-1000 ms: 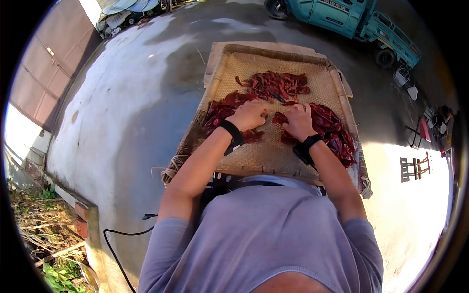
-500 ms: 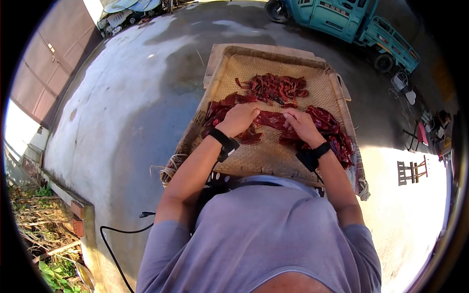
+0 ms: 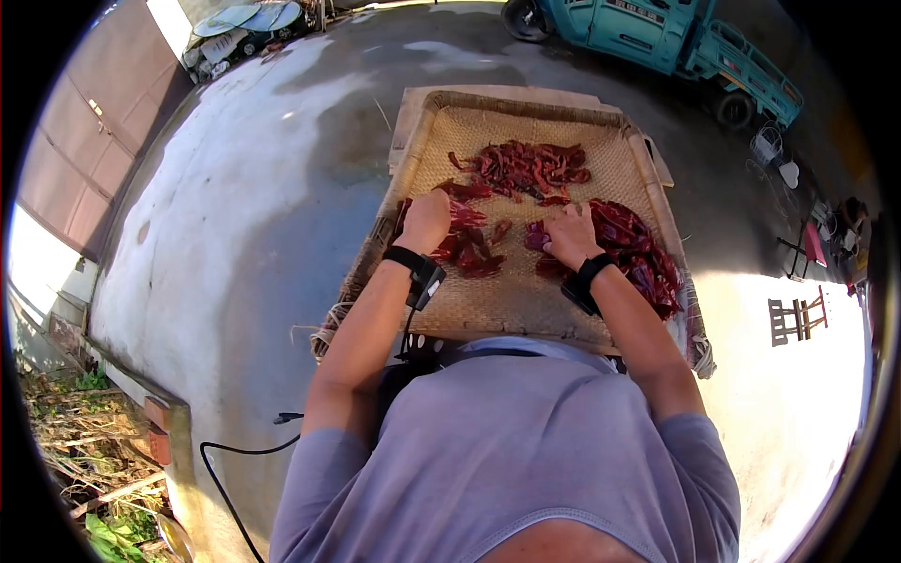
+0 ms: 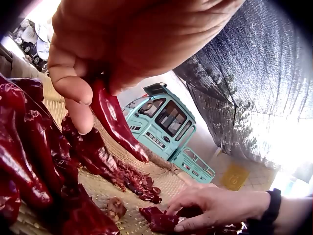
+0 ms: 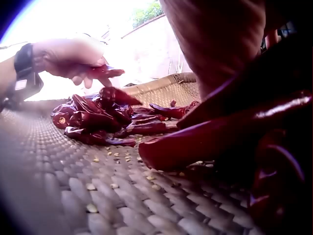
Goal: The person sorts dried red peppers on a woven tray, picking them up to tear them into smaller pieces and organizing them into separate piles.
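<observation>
My left hand (image 3: 427,221) is over the left heap of dried red chili peppers (image 3: 477,253). In the left wrist view its fingers pinch a shiny chili pepper (image 4: 115,116) whose tip points down and outward. My right hand (image 3: 571,236) rests at the inner edge of the right chili heap (image 3: 638,249), fingers bent over a dark red chili pepper (image 4: 159,219). A long pepper (image 5: 195,142) lies close below that hand in the right wrist view. The peppers sit on a woven bamboo tray (image 3: 497,305).
A third heap of smaller, torn chilies (image 3: 526,167) lies toward the tray's far side. Pale seeds (image 5: 92,208) are scattered on the weave. A teal three-wheeled truck (image 3: 638,33) stands beyond. A black cable (image 3: 221,479) hangs left of my body.
Half a second ago both hands held one pepper stretched between them at the middle. Since then the left hand has moved left over its heap and the right hand back to the right heap.
</observation>
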`<state>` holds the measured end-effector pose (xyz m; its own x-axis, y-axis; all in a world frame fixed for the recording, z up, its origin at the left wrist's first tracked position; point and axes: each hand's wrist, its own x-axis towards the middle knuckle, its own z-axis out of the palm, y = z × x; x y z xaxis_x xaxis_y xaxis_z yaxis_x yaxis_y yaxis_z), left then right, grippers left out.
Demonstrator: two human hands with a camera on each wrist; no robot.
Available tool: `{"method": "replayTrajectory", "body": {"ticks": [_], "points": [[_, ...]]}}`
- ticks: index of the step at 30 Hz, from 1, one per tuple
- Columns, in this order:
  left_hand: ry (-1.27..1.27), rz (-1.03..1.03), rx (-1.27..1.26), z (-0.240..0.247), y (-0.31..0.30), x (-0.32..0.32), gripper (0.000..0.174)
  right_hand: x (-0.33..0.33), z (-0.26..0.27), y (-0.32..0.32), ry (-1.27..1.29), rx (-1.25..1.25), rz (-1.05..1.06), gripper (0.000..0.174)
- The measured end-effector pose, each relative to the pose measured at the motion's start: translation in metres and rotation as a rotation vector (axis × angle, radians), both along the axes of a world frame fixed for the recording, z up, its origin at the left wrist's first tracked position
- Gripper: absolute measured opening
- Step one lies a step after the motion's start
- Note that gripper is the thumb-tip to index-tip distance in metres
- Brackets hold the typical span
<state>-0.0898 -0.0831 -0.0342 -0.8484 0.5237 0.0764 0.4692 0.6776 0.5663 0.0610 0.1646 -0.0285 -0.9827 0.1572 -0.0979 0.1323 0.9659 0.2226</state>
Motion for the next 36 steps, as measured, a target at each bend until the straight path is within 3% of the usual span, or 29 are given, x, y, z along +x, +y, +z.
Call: {"method": "replayTrajectory", "body": {"ticks": [3,6,9,12,15,18,21,23,24,27,31,33,36], "points": [[-0.036,0.127,-0.103,0.037,-0.003,0.018,0.016,0.005,-0.001,0.006,0.013,-0.153,-0.005,0.026],[0.397,0.324,0.05,0.044,0.001,0.046,0.025,0.012,0.017,0.006,0.142,-0.374,-0.028,0.021],[0.454,-0.038,0.064,0.049,0.007,0.042,0.041,0.012,0.032,0.002,0.286,-0.557,-0.002,0.021],[-0.139,-0.252,0.339,0.066,0.031,0.063,0.041,0.004,0.05,-0.01,0.296,-0.784,0.018,0.025],[0.0,-0.435,0.347,0.043,0.039,0.052,0.035,-0.002,0.039,-0.014,0.317,-1.182,0.109,0.026],[0.016,-0.156,0.208,0.049,0.029,0.051,0.028,-0.003,0.044,-0.01,0.355,-0.963,-0.059,0.028],[0.08,0.023,0.081,0.043,0.014,0.037,0.023,0.001,0.038,-0.008,0.075,-0.176,-0.081,0.034],[0.123,0.103,0.056,0.037,0.005,0.029,0.021,-0.005,0.02,-0.004,-0.023,-0.064,-0.038,0.035],[-0.005,0.143,-0.023,0.048,0.002,0.03,0.025,-0.009,0.015,-0.004,-0.071,-0.006,-0.015,0.036],[0.148,0.266,-0.135,0.044,-0.003,0.037,0.038,-0.014,0.0,-0.007,-0.136,0.017,-0.012,0.036],[-0.092,-0.091,-0.047,0.048,0.001,0.03,0.051,-0.018,-0.008,-0.001,-0.01,0.006,-0.034,0.029],[-0.163,-0.289,0.009,0.05,0.01,0.034,0.053,-0.013,0.003,-0.002,0.124,-0.17,0.003,0.027],[-0.066,-0.392,0.345,0.048,0.024,0.056,0.043,-0.011,0.02,-0.004,0.245,-0.48,0.169,0.025]]}}
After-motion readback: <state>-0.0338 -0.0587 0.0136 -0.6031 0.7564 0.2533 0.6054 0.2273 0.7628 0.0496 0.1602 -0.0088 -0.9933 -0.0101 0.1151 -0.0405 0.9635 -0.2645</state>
